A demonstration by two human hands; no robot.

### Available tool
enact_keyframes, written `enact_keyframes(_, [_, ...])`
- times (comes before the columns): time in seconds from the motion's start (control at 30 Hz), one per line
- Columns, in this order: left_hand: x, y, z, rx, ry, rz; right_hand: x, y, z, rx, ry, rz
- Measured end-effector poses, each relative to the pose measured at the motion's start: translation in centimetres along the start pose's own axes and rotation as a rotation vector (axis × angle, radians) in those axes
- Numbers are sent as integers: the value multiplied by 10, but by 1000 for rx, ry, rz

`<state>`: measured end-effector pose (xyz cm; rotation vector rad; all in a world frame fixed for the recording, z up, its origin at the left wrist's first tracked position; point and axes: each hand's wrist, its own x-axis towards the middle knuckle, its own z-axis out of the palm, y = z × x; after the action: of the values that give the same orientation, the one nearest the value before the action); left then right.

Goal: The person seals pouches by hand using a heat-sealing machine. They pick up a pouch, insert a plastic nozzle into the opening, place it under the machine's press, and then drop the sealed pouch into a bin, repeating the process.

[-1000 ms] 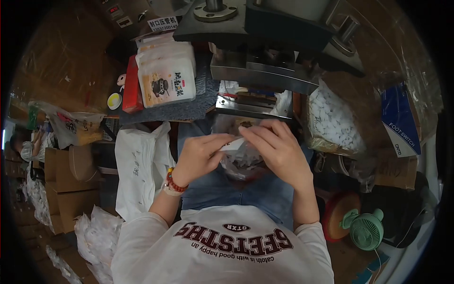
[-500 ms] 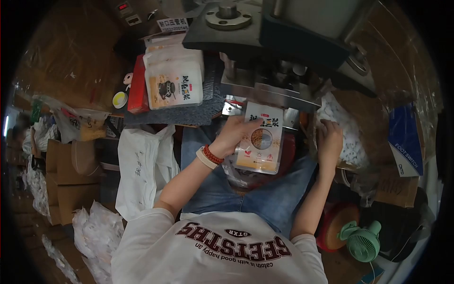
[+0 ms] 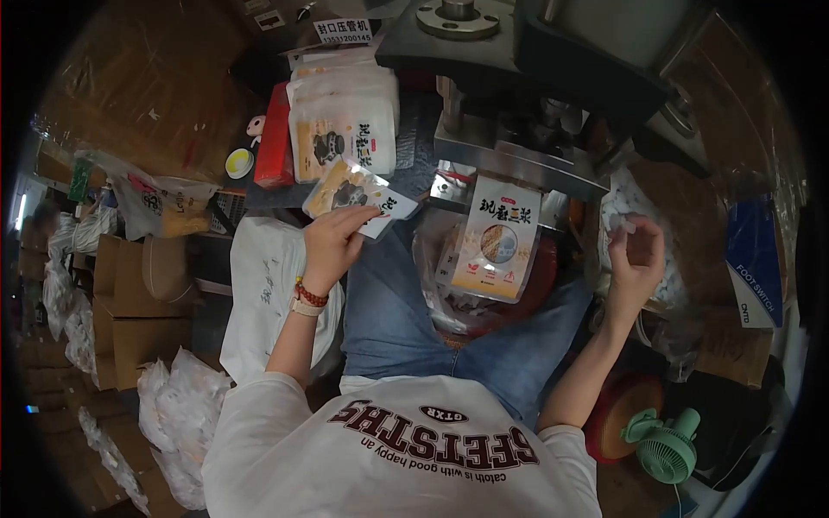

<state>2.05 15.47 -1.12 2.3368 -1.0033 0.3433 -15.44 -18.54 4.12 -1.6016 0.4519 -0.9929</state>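
Note:
My left hand (image 3: 335, 246) is closed on a printed pouch (image 3: 356, 192), tilted at the front edge of the pouch stack (image 3: 345, 129). Another printed pouch (image 3: 496, 242) with a round window lies below the press (image 3: 518, 160), with neither hand on it. My right hand (image 3: 637, 255) is raised beside the bag of small white pieces (image 3: 648, 207). Its thumb and fingers pinch a small whitish piece (image 3: 622, 226), too small to make out fully.
A red box (image 3: 275, 138) and a round yellow-lidded tub (image 3: 239, 163) stand left of the stack. A white sack (image 3: 268, 293) hangs beside my left forearm. At the right are a blue box (image 3: 753, 259) and a green fan (image 3: 667, 451).
My left hand has let go of the windowed pouch, moved left and taken hold of another at the stack. My right hand has risen off the bag with a small piece.

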Motion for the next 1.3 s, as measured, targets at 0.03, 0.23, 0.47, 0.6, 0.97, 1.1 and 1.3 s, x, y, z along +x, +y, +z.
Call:
enact_keyframes(0.03, [-1, 11, -1, -11, -16, -3, -13, -18, 12, 125, -84, -28])
enact_keyframes(0.23, [11, 74, -11, -288, 99, 198, -55, -42, 76, -132, -626, -566])
enact_keyframes(0.47, [12, 102, -11, -640, -170, 274, -43, -51, 55, 57, -713, -469])
enact_keyframes(0.6, [19, 109, 49, -1097, -522, -475, -38, -34, 51, -170, -365, -153])
enact_keyframes(0.97, [81, 107, 80, -1590, -428, -807, 22, 34, -8, -1055, -227, -69])
enact_keyframes(1.1, [84, 87, 69, -1082, -579, -650, 20, 46, -18, -1069, -225, -296])
enact_keyframes(1.3, [47, -8, 25, 384, 34, -83, 16, 39, -15, -972, -100, -223])
